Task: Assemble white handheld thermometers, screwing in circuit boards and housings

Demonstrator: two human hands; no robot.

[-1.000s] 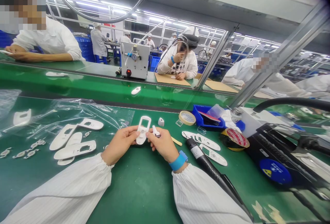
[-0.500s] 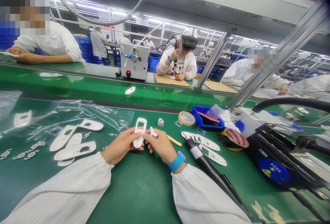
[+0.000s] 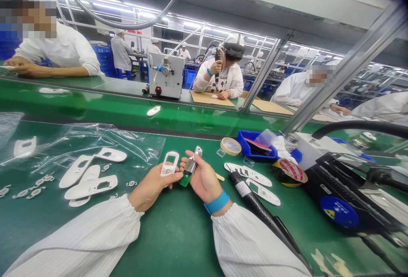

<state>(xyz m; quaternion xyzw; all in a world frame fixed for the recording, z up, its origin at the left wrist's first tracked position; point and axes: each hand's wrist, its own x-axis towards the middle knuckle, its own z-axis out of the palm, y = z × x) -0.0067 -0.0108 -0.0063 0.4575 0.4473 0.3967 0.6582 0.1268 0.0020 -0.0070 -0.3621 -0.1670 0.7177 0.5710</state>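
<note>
My left hand [image 3: 152, 187] grips a white plastic shell [image 3: 170, 163] with a rectangular window, held upright above the green table. Close beside it, my right hand [image 3: 204, 180] is turned partly palm up and holds a small green circuit board [image 3: 186, 178] with a dark screen. The board's lower end is near my left thumb. Just beyond my right fingers sits a small white cap [image 3: 198, 150]. Several white shells [image 3: 91, 187] lie piled to the left, and small white clips [image 3: 131, 183] are scattered around them.
At the right are a black electric screwdriver [image 3: 255, 204], two white shells [image 3: 263, 192], tape rolls [image 3: 230, 146], a blue bin [image 3: 256, 147] and a black device [image 3: 344, 196]. Clear plastic [image 3: 127, 141] lies at the left. Beyond, a green belt [image 3: 121, 113] carries white parts past seated people.
My right hand has turned over, showing the circuit board and its screen. The shell in my left hand has tilted and moved slightly left. Parts on the belt have shifted left.
</note>
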